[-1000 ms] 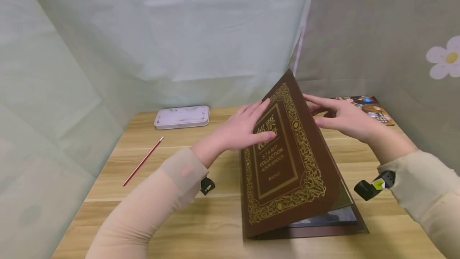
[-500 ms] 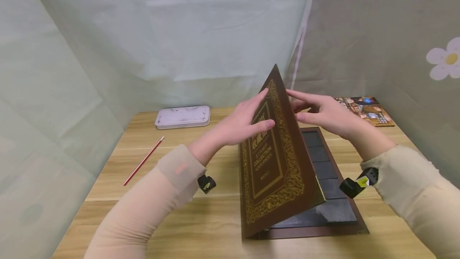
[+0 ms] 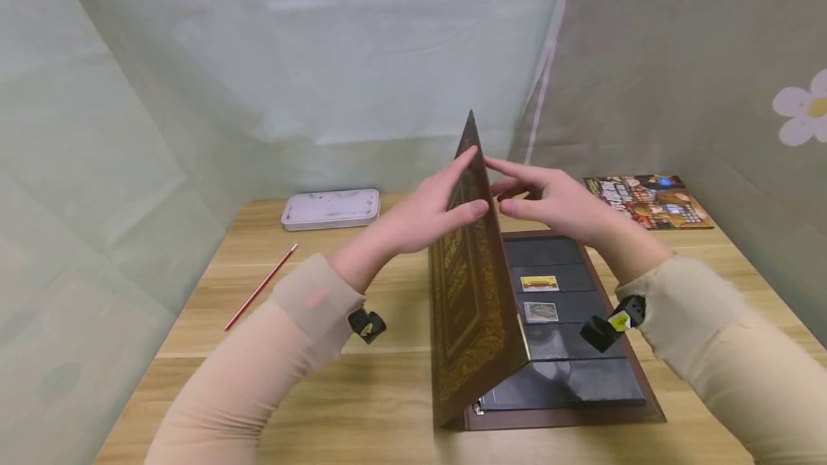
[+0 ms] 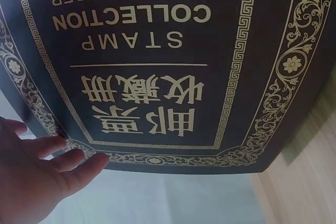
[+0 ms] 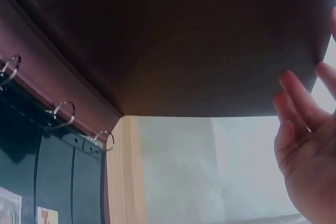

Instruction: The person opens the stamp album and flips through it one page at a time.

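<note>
A dark brown stamp album (image 3: 465, 293) with gold lettering lies on the table, its front cover raised nearly upright. My left hand (image 3: 420, 214) touches the outer face of the cover with extended fingers. On the other side, my right hand (image 3: 555, 199) has its fingertips near the cover's free edge and inner face. Below it the black pocket page (image 3: 575, 382) shows, holding a yellow-and-red stamp (image 3: 539, 283) and a grey stamp (image 3: 540, 312). Metal binder rings (image 5: 65, 113) appear along the spine in the right wrist view.
A pale tin case (image 3: 331, 209) sits at the back left, with a red pencil (image 3: 260, 288) in front of it. A colourful printed booklet (image 3: 649, 202) lies at the back right. Fabric curtains (image 3: 362, 63) hang behind the wooden table.
The album cover has swung up and leftward, uncovering the black page and two stamps. My right hand has moved left with it; my left hand has shifted only slightly.
</note>
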A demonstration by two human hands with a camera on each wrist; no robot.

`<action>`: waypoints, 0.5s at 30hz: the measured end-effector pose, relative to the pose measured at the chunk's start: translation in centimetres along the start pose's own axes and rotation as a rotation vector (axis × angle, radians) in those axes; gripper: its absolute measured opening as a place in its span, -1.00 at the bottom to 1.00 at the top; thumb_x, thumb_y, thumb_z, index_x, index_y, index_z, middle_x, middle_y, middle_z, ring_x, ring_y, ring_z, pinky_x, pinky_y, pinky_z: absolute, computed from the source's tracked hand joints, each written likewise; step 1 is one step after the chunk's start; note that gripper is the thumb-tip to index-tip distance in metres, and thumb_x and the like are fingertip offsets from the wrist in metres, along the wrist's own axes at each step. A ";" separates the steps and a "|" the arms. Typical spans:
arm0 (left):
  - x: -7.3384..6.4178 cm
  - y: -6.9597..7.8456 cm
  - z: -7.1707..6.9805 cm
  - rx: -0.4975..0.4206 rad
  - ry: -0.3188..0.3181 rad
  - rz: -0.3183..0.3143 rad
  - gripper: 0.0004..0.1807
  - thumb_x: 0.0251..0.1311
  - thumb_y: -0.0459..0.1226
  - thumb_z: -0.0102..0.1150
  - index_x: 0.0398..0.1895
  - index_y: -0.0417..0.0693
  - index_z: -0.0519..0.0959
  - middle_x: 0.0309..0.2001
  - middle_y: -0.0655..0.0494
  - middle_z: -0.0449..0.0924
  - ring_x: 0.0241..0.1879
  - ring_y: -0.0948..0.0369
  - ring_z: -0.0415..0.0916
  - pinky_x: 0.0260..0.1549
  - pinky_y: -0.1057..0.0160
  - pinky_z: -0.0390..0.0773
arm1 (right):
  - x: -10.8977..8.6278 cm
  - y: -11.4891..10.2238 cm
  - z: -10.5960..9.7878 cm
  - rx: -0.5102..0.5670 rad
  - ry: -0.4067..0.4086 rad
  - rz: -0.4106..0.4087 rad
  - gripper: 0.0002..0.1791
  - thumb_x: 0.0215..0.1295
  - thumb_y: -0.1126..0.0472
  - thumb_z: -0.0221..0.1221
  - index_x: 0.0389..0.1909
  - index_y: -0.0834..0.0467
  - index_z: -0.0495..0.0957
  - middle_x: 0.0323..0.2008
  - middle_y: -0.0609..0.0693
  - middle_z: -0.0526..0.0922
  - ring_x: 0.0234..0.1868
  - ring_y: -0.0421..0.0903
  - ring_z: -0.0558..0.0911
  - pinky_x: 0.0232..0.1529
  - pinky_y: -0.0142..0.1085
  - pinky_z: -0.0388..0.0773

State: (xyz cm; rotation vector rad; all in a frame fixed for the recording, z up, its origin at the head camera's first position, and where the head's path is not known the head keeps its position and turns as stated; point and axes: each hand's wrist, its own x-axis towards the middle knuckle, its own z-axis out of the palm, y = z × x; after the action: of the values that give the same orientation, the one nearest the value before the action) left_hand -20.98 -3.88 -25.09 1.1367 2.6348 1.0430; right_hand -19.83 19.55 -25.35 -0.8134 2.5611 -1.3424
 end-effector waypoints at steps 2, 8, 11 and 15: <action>-0.1 -0.1 -0.1 -0.016 0.006 -0.002 -0.05 0.19 0.33 -0.23 0.50 0.14 -0.27 0.47 0.12 -0.20 0.42 0.18 -0.20 0.29 0.00 -0.02 | 0.3 -0.2 0.2 -0.009 -0.004 -0.005 -0.32 0.33 0.07 0.11 0.43 -0.19 0.09 0.10 0.07 0.49 0.10 -0.02 0.44 -0.03 -0.06 0.39; -0.6 -0.1 -0.7 -0.083 0.022 -0.011 0.06 0.05 0.47 -0.31 0.50 0.17 -0.28 0.47 0.12 -0.22 0.41 0.19 -0.17 0.27 0.01 0.02 | 1.2 -0.5 0.8 0.015 -0.029 -0.029 -0.30 0.32 0.11 0.13 0.44 -0.13 0.08 0.09 0.09 0.50 0.11 0.00 0.46 0.04 -0.04 0.37; -0.9 0.0 -0.9 -0.128 0.017 -0.024 0.02 0.09 0.44 -0.26 0.50 0.19 -0.27 0.47 0.11 -0.21 0.39 0.08 -0.04 0.24 0.00 0.12 | 1.5 -0.7 1.1 0.023 -0.043 -0.038 -0.29 0.32 0.12 0.13 0.44 -0.12 0.07 0.09 0.10 0.50 0.10 0.00 0.46 0.06 -0.04 0.36; -1.3 0.2 -1.3 -0.191 0.013 -0.056 -0.15 0.24 0.18 -0.10 0.49 0.20 -0.19 0.45 0.09 -0.13 0.32 -0.06 0.14 0.15 -0.01 0.27 | 1.9 -0.9 1.4 0.028 -0.054 -0.040 -0.28 0.31 0.13 0.13 0.45 -0.10 0.06 0.08 0.11 0.50 0.08 0.00 0.46 0.06 -0.05 0.36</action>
State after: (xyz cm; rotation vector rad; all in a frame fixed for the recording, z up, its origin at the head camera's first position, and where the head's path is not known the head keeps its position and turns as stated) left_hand -20.38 -5.36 -24.22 1.0142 2.4952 1.2621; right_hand -20.53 17.11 -25.21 -0.8880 2.4920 -1.3457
